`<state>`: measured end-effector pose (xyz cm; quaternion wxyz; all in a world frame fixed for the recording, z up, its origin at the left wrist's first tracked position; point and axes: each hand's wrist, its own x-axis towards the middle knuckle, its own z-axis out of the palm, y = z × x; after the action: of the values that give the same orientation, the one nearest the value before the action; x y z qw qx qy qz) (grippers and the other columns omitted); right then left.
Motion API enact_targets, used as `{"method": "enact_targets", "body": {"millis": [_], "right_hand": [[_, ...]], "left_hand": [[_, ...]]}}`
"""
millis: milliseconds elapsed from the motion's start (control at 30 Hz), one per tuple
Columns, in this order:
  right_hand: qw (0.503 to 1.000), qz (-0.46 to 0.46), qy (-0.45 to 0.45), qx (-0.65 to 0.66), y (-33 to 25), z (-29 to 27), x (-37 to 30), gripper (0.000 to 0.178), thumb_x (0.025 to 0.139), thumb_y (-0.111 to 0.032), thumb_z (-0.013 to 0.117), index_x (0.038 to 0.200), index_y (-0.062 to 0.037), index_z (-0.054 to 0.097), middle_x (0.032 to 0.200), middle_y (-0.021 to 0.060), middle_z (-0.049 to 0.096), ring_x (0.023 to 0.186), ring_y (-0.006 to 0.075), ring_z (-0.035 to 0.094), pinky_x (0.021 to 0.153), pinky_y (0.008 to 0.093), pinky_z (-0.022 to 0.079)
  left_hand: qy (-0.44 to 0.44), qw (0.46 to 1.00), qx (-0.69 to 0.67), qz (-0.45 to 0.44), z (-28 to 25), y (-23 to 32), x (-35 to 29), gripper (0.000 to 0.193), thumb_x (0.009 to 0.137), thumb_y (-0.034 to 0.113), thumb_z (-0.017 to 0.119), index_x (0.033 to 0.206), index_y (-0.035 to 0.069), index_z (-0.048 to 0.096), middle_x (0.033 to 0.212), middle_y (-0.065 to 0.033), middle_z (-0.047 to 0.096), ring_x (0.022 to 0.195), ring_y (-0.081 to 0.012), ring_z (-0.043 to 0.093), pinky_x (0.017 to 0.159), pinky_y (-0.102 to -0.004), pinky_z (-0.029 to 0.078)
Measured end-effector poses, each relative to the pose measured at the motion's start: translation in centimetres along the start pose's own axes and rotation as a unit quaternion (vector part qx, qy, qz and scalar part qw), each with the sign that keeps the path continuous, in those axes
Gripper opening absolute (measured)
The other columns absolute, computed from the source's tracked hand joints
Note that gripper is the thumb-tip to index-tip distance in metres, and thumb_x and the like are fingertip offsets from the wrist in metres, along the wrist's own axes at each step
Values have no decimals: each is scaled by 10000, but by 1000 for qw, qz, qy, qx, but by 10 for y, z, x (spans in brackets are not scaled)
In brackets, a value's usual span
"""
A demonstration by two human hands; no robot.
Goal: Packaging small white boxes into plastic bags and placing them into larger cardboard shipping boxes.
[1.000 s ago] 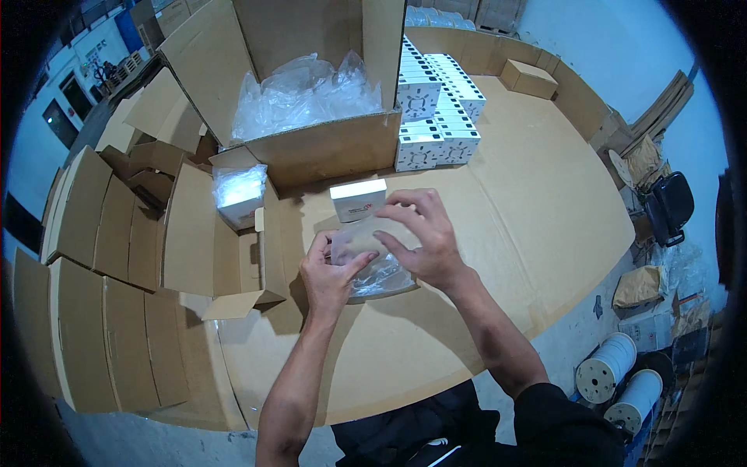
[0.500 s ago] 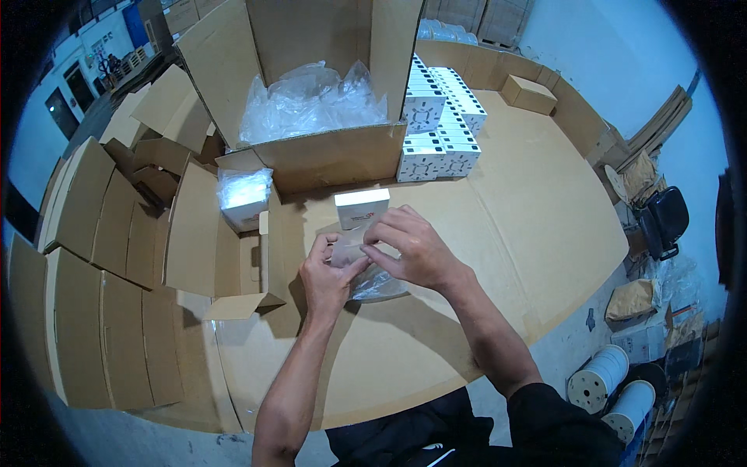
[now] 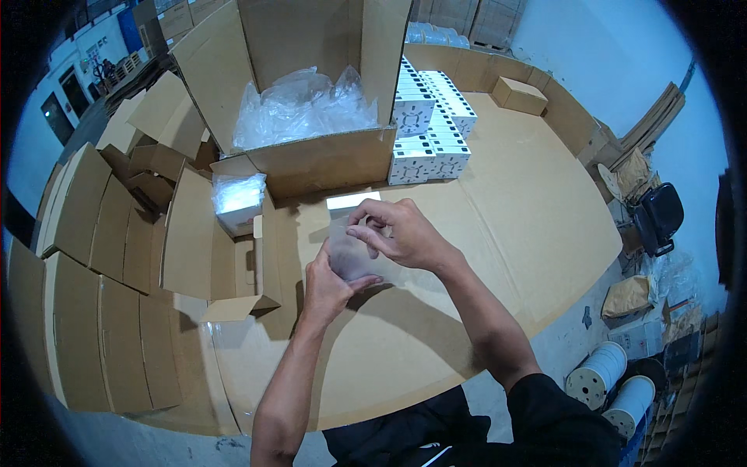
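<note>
A thin, clear plastic bag (image 3: 352,255) is between my hands above the cardboard-covered table. My left hand (image 3: 327,286) holds it from below and the left, with the thumb along its lower edge. At the bag's upper edge are the curled fingers of my right hand (image 3: 405,236), thumb and forefinger pinched together on the film. A white box (image 3: 352,204) stands on the table just beyond the bag, partly covered by my right hand. Left of my hands, an open brown carton (image 3: 222,265) has a white box in clear plastic wrap (image 3: 239,204) at its far end.
A large open carton (image 3: 327,159) full of clear plastic bags (image 3: 307,109) stands at the far side. Right of it are stacked white boxes with dark printing (image 3: 428,128). More brown cartons (image 3: 78,327) line the left. A small brown box (image 3: 520,96) lies far right.
The bag, which hung down toward me, is now raised and spread between my hands. My right hand has shifted slightly away from me and covers more of the white box.
</note>
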<state>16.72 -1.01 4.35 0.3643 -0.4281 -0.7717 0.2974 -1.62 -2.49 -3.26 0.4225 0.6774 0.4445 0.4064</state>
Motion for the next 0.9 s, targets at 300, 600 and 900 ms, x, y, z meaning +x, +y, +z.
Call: {"method": "enact_targets", "body": {"millis": [300, 600, 900], "right_hand": [[951, 6, 244, 192, 27, 0, -6, 195, 1051, -128, 507, 1141, -14, 639, 816, 55, 717, 766, 130, 636, 728, 288, 484], [941, 35, 144, 306, 91, 7, -13, 449, 906, 84, 617, 1339, -31, 589, 1320, 92, 621, 1166, 156, 590, 997, 323, 512], [946, 65, 151, 279, 99, 16, -9, 391, 926, 13, 697, 1309, -12, 625, 1215, 74, 669, 1094, 152, 637, 963, 304, 536]], "left_hand": [[12, 998, -63, -17, 0, -7, -1, 794, 617, 167, 973, 1290, 19, 579, 1135, -140, 734, 1045, -235, 710, 918, -375, 565], [-33, 998, -46, -14, -3, -20, 5, 736, 681, 45, 925, 1283, 7, 504, 1027, -99, 681, 710, -106, 654, 541, -239, 551], [-45, 987, -116, -97, -6, 1, 5, 700, 677, 78, 939, 1244, -7, 538, 972, -90, 706, 641, -81, 636, 504, -233, 520]]}}
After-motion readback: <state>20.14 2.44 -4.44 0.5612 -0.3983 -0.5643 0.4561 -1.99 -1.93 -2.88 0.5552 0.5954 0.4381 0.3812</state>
